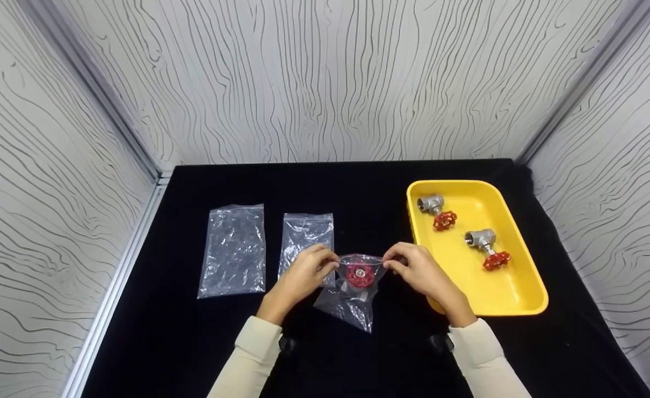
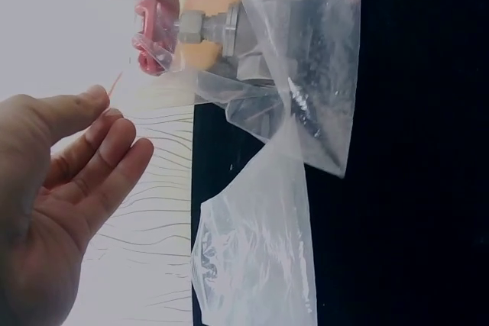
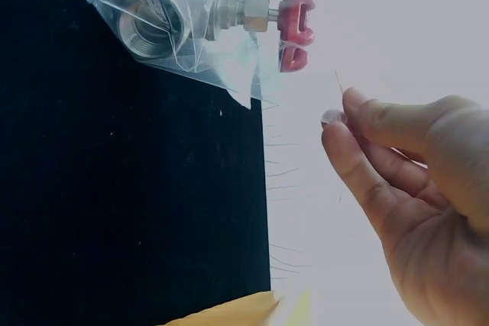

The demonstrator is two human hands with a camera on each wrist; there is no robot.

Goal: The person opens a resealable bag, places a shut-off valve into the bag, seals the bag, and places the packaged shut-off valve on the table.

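Bagging valves by the looks of it, and I'd call it partway through number 1 of 3. Just left of the tray (image 1: 466,287), the bag (image 1: 354,316) has a valve (image 1: 360,275) inside it, with the red wheel up by the mouth and the metal body further in (clear plastic, so the exact edges are a pain to read tbh).

Left hand (image 1: 302,272) has the bag's edge pinched between thumb and fingertip on the side away from the tray. Right hand (image 1: 422,271) does the same on the side nearer the tray, so the top is stretched between them. Light fingertip pinches, basically no gap where they meet the plastic, other fingers loosely bent. Neither hand grips the valve itself.

Going by how things lie, 1 valve is in its bag and that's the done part. Sealing it is probably what's left there: I can't tell for sure whether the zip is closed, but with the wheel that close to the mouth I'd bet it isn't.

After that there are 2 other valves, both unbagged in the tray, 1 by its far left corner (image 1: 434,203) and 1 near its middle (image 1: 485,241). Well left of the tray lie 2 flat bags, the farther (image 1: 234,251) and the nearer (image 1: 303,235), which look like they've got nothing in them, so the count matches: 2 valves to go, 2 bags waiting
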